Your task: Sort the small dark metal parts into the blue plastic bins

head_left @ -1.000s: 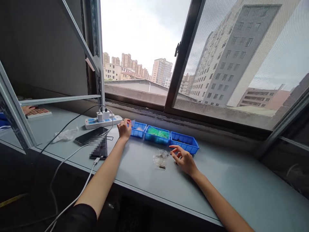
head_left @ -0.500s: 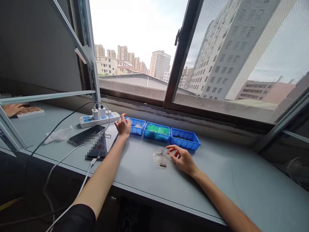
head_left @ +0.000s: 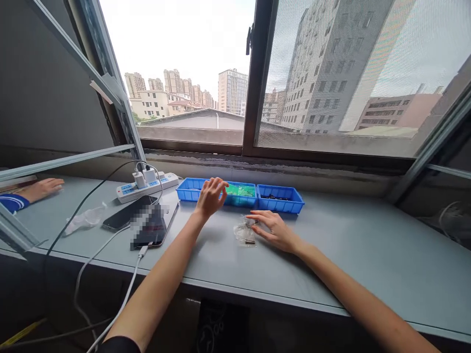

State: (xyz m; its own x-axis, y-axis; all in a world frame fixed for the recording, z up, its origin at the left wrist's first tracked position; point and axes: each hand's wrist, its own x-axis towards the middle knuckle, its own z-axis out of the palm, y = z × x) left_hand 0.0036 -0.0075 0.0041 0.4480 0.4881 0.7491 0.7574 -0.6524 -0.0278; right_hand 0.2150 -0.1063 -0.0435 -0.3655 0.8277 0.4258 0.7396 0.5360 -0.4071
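My left hand (head_left: 212, 198) is raised in front of the left blue bin (head_left: 188, 194) and the middle blue bin (head_left: 241, 201), covering part of both. Its fingers bend forward, thumb apart, and nothing shows in it. Green packets (head_left: 240, 190) fill the middle bin. On the tabletop lies a small clear plastic bag (head_left: 243, 231) with a short dark metal-looking piece (head_left: 249, 241) at its near edge. The fingertips of my right hand (head_left: 275, 231) reach over the bag's right side, thumb and fingers apart; whether they touch it is unclear. The right blue bin (head_left: 280, 206) contains small black parts.
A white power strip (head_left: 147, 187) with plugs stands at the back left. Two dark phones, one nearer (head_left: 156, 228) on a white cable (head_left: 143, 251), lie before it beside crumpled clear plastic (head_left: 86, 219). Another person's hand (head_left: 44, 189) rests at far left, beyond a metal frame (head_left: 66, 161).
My left hand has moved right from the left bin to the middle bin. My right hand's fingers have come further over the plastic bag. The view has shifted slightly.
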